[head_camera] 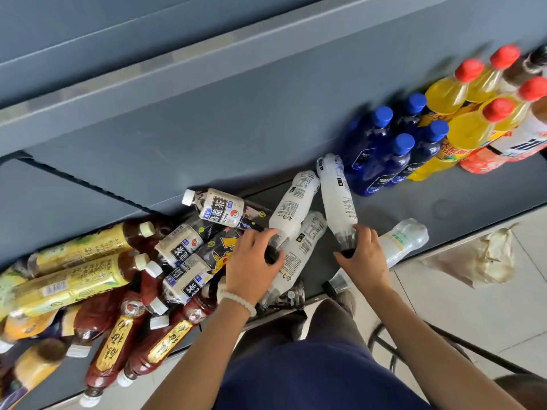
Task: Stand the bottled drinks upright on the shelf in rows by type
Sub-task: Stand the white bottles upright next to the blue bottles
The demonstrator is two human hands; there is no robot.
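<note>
On the grey shelf [207,137], my left hand [251,261] grips the dark cap end of a white-labelled bottle [293,202] lying on its side. My right hand [364,255] grips the dark neck of a second white bottle [337,190], also lying. A third white bottle [307,244] lies between them, partly under my left hand. Blue-capped dark blue bottles [387,155] stand upright in rows to the right. Beside them stand red-capped yellow bottles [461,113].
A heap of lying bottles fills the left: oolong tea with white labels [219,210], yellow-green tea [80,247], dark red drinks [118,347]. A pale clear bottle [405,241] lies at the shelf's front edge. A crumpled bag [485,255] lies on the tiled floor.
</note>
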